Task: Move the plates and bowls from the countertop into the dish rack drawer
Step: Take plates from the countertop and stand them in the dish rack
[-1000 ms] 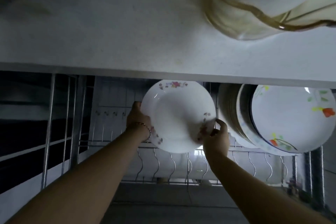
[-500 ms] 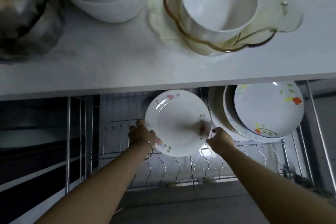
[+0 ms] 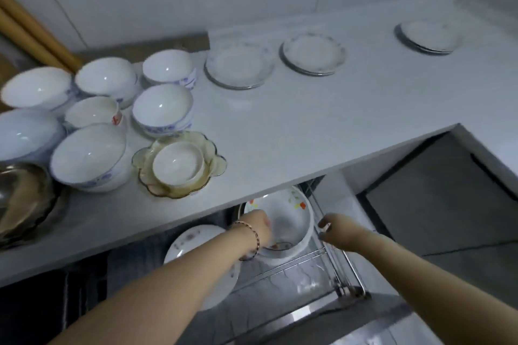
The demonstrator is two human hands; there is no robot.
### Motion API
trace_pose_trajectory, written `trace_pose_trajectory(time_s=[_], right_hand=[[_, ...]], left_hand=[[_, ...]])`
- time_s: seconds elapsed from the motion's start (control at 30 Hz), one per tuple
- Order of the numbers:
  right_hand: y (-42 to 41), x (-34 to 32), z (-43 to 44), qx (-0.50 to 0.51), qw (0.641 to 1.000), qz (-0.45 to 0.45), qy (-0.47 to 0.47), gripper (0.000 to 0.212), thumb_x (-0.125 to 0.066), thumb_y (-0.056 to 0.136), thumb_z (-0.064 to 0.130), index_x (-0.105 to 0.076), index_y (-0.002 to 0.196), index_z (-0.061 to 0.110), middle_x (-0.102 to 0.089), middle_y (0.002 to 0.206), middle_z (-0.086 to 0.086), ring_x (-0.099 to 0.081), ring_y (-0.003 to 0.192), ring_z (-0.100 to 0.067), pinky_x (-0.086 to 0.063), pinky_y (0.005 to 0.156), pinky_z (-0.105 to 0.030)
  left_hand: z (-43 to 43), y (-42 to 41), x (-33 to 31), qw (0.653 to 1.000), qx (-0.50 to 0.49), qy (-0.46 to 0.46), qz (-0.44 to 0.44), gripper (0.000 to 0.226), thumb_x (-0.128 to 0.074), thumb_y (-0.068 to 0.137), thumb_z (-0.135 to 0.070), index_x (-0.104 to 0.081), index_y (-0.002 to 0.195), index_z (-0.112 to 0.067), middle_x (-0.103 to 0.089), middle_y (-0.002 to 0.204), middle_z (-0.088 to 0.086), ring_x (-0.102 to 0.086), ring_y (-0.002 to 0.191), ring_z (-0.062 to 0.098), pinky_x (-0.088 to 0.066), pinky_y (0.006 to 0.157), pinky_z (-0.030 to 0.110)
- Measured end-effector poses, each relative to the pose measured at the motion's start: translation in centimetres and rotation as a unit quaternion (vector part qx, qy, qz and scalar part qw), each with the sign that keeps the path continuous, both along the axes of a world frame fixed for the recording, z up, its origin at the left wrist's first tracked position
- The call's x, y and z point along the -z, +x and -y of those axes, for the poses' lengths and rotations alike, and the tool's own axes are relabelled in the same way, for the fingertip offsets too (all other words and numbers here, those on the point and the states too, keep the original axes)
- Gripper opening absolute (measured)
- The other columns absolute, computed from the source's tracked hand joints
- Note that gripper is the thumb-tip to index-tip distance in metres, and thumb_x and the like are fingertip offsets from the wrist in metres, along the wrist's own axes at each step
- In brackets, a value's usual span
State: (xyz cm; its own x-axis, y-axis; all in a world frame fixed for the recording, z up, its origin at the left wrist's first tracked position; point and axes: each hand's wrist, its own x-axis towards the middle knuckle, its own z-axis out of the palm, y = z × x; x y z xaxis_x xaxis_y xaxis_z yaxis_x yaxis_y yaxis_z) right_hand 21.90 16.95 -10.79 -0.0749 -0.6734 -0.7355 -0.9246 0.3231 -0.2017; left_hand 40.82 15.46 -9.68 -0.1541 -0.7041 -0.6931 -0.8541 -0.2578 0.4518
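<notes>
The white plate with small pink flowers (image 3: pixel 193 241) stands on edge in the dish rack drawer (image 3: pixel 333 269), under my left forearm. To its right, a row of upright plates (image 3: pixel 294 213) with orange flowers fills the rack. My left hand (image 3: pixel 259 225), blurred, hovers in front of that row and holds nothing. Further right, near the drawer's rail, my right hand (image 3: pixel 332 230) is empty with loosely curled fingers. On the countertop (image 3: pixel 308 126) lie three low stacks of plates (image 3: pixel 238 67) (image 3: pixel 312 54) (image 3: pixel 429 36) and several white bowls (image 3: pixel 89 157) (image 3: pixel 162 109).
A small white bowl sits in an amber glass dish (image 3: pixel 178 165) near the counter's front edge. At the far left is a metal bowl (image 3: pixel 22 199). A dark appliance front (image 3: pixel 448 204) lies to the right of the drawer. Wooden poles (image 3: pixel 33 28) lean at the back left.
Both hands have let go of the pink-flowered plate, which now stands in the rack. My view has lifted from under the counter to above it, showing the bowls and plates.
</notes>
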Motion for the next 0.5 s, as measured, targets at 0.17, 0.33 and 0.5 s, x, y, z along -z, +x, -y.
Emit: trace_pose_trajectory(time_s=[0.17,0.33,0.5], right_hand=[[-13.5,-4.7,2.3,0.008,0.997,-0.032,-0.073,0.04,-0.053,0.09,0.027,-0.053,0.128,0.011,-0.058,0.131,-0.009,-0.054,0.12,-0.024,-0.042,0.099,-0.029],[-25.3,-8.3,5.0,-0.023,0.992,-0.045,-0.112,0.04,-0.051,0.09,0.021,-0.053,0.128,0.008,-0.057,0.132,-0.009,-0.054,0.122,-0.024,-0.042,0.1,-0.028],[-32.9,-11.8,8.0,-0.077,0.987,-0.044,-0.133,0.039,-0.048,0.09,0.021,-0.052,0.129,0.011,-0.055,0.135,-0.008,-0.051,0.124,-0.023,-0.041,0.102,-0.029]], left_hand=[[3.4,-12.4,-3.9,0.998,0.033,-0.048,-0.019,0.027,-0.038,0.09,-0.006,-0.056,0.072,-0.015,-0.055,0.087,0.014,-0.059,0.086,0.025,-0.046,0.075,0.027],[5.3,-23.9,-6.6,0.995,-0.02,-0.093,-0.031,0.025,-0.042,0.093,-0.012,-0.063,0.106,-0.008,-0.063,0.113,0.01,-0.058,0.116,0.027,-0.045,0.097,0.028],[7.7,-32.0,-8.1,0.994,-0.034,-0.103,-0.023,0.017,-0.042,0.092,-0.011,-0.058,0.097,-0.011,-0.058,0.088,0.004,-0.054,0.097,0.022,-0.045,0.088,0.027]])
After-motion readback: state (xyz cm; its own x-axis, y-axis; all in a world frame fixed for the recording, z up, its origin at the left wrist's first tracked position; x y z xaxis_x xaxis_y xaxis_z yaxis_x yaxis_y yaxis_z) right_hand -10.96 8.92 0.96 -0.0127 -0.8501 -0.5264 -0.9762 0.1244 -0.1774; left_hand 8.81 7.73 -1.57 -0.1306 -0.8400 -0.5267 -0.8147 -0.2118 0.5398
